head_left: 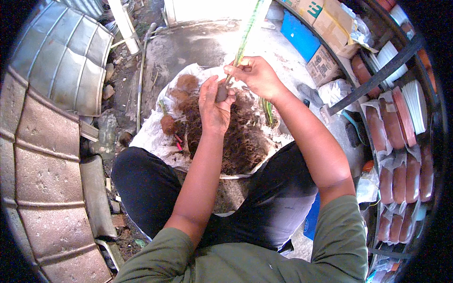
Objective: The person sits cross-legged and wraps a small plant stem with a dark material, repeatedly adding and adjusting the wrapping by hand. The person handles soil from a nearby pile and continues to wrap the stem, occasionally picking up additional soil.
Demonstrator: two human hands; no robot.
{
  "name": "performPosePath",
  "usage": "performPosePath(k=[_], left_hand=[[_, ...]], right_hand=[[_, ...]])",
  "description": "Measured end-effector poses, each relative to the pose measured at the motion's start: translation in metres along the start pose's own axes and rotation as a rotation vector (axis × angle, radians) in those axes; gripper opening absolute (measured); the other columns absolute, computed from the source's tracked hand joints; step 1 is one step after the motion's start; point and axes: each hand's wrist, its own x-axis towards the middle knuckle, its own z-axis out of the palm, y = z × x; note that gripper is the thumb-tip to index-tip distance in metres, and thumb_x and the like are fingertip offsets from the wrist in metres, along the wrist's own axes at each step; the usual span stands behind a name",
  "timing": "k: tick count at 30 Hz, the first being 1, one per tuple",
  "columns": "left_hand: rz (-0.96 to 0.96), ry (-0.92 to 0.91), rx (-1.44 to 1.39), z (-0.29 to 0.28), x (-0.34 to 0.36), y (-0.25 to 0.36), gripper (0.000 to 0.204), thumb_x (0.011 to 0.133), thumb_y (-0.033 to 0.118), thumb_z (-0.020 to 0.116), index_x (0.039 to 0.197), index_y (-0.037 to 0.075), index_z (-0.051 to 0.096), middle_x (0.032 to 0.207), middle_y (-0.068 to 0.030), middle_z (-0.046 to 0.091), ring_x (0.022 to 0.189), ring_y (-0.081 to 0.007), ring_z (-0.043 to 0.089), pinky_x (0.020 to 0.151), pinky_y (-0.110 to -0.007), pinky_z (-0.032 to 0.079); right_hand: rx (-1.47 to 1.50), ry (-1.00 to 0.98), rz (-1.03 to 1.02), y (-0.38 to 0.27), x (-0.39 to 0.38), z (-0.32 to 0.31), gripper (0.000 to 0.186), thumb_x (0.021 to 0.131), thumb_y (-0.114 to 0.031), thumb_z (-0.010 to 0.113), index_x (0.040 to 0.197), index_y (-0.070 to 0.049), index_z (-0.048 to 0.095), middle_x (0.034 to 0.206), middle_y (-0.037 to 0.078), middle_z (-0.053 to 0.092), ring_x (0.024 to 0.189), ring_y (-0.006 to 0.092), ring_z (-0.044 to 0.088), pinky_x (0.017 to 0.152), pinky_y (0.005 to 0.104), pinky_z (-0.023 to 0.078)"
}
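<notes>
Left grip point(214, 109): cupping the dark, rounded clump point(221, 93)
Right grip point(260, 79): pinching the slender green plant point(247, 38) at the clump's far side
Fibre heap point(245, 141): brown, shaggy, on white sheet point(147, 137)

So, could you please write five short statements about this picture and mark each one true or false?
1. The left hand holds a rounded dark lump. True.
2. The right hand lies flat on the brown fibre. False: it grips the long plant near its lower end, above the lump.
3. The brown fibre lies on a white sheet. True.
4. The plant is entirely red. False: it is mostly green.
5. The blue object beside the cardboard boxes is left of both hands. False: it is to their right, farther from the person.
</notes>
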Motion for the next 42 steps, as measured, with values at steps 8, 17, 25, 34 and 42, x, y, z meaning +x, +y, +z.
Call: performPosePath(k=[8, 17, 25, 34, 42], left_hand=[[0.055, -0.034, 0.088, -0.017, 0.003, -0.002, 0.020, 0.095, 0.007, 0.065, 0.112, -0.001, 0.060, 0.091, -0.0158, 0.067, 0.067, -0.0200, 0.065, 0.054, -0.029, 0.053], [-0.018, -0.090, -0.142, -0.037, 0.008, 0.006, 0.008, 0.088, 0.008, 0.059, 0.093, 0.004, 0.055, 0.071, -0.0104, 0.055, 0.043, -0.0145, 0.042, 0.038, -0.024, 0.034], [-0.216, -0.083, -0.275, -0.052, 0.014, 0.002, 0.008, 0.088, 0.012, 0.058, 0.093, 0.007, 0.056, 0.069, -0.0104, 0.054, 0.039, -0.0140, 0.036, 0.036, -0.025, 0.031], [0.053, 0.111, -0.073, -0.004, 0.001, 0.000, 0.019, 0.099, 0.021, 0.063, 0.102, 0.003, 0.057, 0.097, -0.0127, 0.067, 0.063, -0.0168, 0.061, 0.044, -0.024, 0.046], [0.023, 0.143, 0.080, -0.021, 0.002, 0.001, 0.015, 0.102, 0.018, 0.058, 0.099, 0.003, 0.055, 0.071, -0.0058, 0.058, 0.047, -0.0111, 0.050, 0.039, -0.023, 0.040]], right_hand=[[0.074, -0.007, 0.073, -0.004, 0.001, 0.013, 0.027, 0.097, -0.027, 0.072, 0.093, -0.001, 0.074, 0.079, 0.002, 0.070, 0.072, 0.0067, 0.061, 0.066, 0.0250, 0.049], [-0.001, -0.045, 0.079, 0.002, 0.001, 0.024, 0.031, 0.095, -0.033, 0.074, 0.096, -0.002, 0.075, 0.081, 0.004, 0.072, 0.074, 0.0109, 0.064, 0.069, 0.0306, 0.053], [0.102, -0.157, -0.053, 0.003, -0.001, 0.025, 0.026, 0.095, -0.027, 0.074, 0.099, -0.001, 0.075, 0.085, 0.005, 0.074, 0.078, 0.0114, 0.066, 0.072, 0.0303, 0.054], [0.050, 0.056, 0.136, -0.015, -0.004, 0.021, 0.027, 0.096, -0.027, 0.074, 0.094, 0.000, 0.073, 0.078, 0.002, 0.069, 0.072, 0.0083, 0.061, 0.068, 0.0266, 0.051], [0.107, -0.010, 0.157, -0.011, -0.003, 0.034, 0.030, 0.095, -0.029, 0.074, 0.094, 0.002, 0.073, 0.074, 0.006, 0.069, 0.066, 0.0113, 0.065, 0.062, 0.0292, 0.054]])
